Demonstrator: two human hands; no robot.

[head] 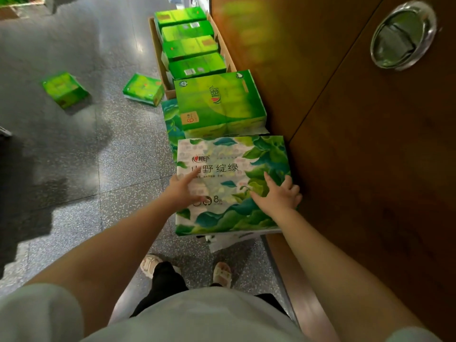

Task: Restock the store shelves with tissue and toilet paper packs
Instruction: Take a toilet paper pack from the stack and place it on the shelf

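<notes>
Both hands, left hand (pixel 183 191) and right hand (pixel 276 195), rest relaxed, fingers released, on the leaf-printed white plastic tissue pack (pixel 222 208); grip opposite edges before lifting.

A brown wooden counter wall (pixel 357 169) closes off the right, touching the stacked packs. Two small green tissue packs (pixel 65 90) (pixel 143 89) lie loose on the grey speckled floor (pixel 74 169), whose left side is otherwise open.

the small print on the leaf-pattern tissue pack (pixel 234 183) is too blurry to read, left hand (pixel 183 191) covers part of it. whatever's stacked under that pack is mostly hidden. top-left corner is just smear.
</notes>
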